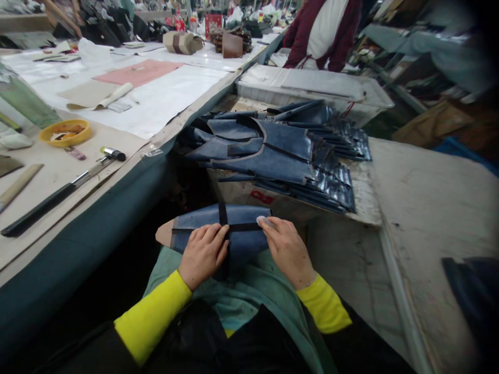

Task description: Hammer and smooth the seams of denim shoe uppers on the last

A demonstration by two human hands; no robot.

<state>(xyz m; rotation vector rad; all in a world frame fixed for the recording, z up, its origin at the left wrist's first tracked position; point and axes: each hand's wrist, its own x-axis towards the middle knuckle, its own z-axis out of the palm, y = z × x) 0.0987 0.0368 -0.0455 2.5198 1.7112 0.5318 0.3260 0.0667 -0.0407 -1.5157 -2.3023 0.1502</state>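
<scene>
A blue leather piece (245,249) with crossing black strips and a pinkish pointed left end lies across my lap on a green cloth (249,296). My left hand (205,252) rests on its middle near the crossing, fingers bent and close together, pressing the surface. At the piece's right end, my right hand (286,246) pinches a small white object (265,221) against the black strip. What the white object is cannot be made out. Beyond my hands, a pile of similar blue pieces (280,145) lies stacked on a box.
On the table at left lie a hammer (78,182), a yellow dish (65,133) and a pink sheet (138,72). A lidded plastic bin (312,85) stands behind the pile. A person in a dark red top (323,31) is beyond it. A pale surface (440,208) extends at right.
</scene>
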